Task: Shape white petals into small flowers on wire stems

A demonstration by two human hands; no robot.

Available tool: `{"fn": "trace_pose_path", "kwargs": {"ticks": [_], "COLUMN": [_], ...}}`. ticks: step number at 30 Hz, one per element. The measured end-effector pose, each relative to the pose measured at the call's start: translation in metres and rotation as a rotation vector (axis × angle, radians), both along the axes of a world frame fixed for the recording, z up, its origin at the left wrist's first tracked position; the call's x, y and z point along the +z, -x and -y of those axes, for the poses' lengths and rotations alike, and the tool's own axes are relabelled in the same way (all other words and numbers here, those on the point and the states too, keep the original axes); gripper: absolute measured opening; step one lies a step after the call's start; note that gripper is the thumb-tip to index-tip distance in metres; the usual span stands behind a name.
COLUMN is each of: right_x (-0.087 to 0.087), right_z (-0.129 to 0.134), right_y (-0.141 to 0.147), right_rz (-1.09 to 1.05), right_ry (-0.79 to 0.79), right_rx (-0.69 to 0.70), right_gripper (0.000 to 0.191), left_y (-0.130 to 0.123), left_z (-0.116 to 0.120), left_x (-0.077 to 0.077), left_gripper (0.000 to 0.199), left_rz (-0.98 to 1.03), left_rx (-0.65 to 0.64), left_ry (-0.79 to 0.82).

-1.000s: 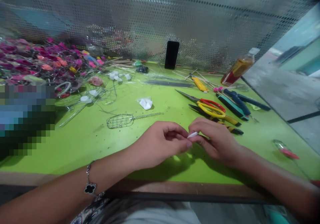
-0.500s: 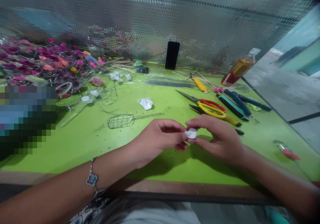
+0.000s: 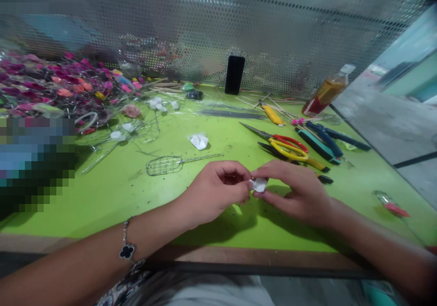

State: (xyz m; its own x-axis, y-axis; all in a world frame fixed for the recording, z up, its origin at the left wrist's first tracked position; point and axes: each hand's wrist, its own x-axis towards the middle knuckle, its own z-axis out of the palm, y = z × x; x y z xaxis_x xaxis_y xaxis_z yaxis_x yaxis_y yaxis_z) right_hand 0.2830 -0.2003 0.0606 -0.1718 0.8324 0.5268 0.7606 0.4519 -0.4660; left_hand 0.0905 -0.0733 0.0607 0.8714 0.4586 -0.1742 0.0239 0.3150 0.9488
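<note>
A small white piece [image 3: 260, 185] is pinched between both hands above the green table [image 3: 205, 212]. My left hand [image 3: 218, 190] grips its left end between thumb and fingers. On its right side my right hand [image 3: 298, 190] holds it, with thumb below and index finger above. Beyond the hands lies a white lump in clear wrap [image 3: 199, 141]. A twisted-wire racket shape [image 3: 165, 165] rests left of that lump, its stem pointing right.
Pliers with red and yellow handles [image 3: 290, 146], teal-handled pliers [image 3: 319, 146] and a yellow cutter [image 3: 272, 114] lie at the right. A phone [image 3: 235, 74] and a bottle [image 3: 326, 92] stand behind. Pink and purple wired pieces [image 3: 64, 80] fill the far left.
The fingers of both hands have shifted slightly around the white piece, which has moved a little left and down. My left forearm has turned slightly.
</note>
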Motion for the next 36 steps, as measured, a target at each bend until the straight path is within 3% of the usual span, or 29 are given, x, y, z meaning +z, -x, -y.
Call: {"fn": "trace_pose_path", "kwargs": {"ticks": [18,26,36], "right_x": [-0.0009,0.0022,0.0004], "right_z": [0.0020,0.0024,-0.0002], "right_y": [0.0009,-0.0002,-0.0016], "right_rz": [-0.058,-0.062,-0.051], "right_ry": [0.015,0.008,-0.114], "right_rx": [-0.021,-0.032,-0.088], "right_gripper": [0.024,0.027,0.027], "left_y": [0.0034,0.0028,-0.0008], "left_z": [-0.0016,-0.0032,-0.0008], "left_x": [0.0033,0.0012,0.0038], "left_gripper": [0.010,0.009,0.014], "left_rz": [-0.063,-0.069,0.018], "left_rx": [0.000,0.004,-0.037], "left_ry": [-0.103,-0.057,-0.014]}}
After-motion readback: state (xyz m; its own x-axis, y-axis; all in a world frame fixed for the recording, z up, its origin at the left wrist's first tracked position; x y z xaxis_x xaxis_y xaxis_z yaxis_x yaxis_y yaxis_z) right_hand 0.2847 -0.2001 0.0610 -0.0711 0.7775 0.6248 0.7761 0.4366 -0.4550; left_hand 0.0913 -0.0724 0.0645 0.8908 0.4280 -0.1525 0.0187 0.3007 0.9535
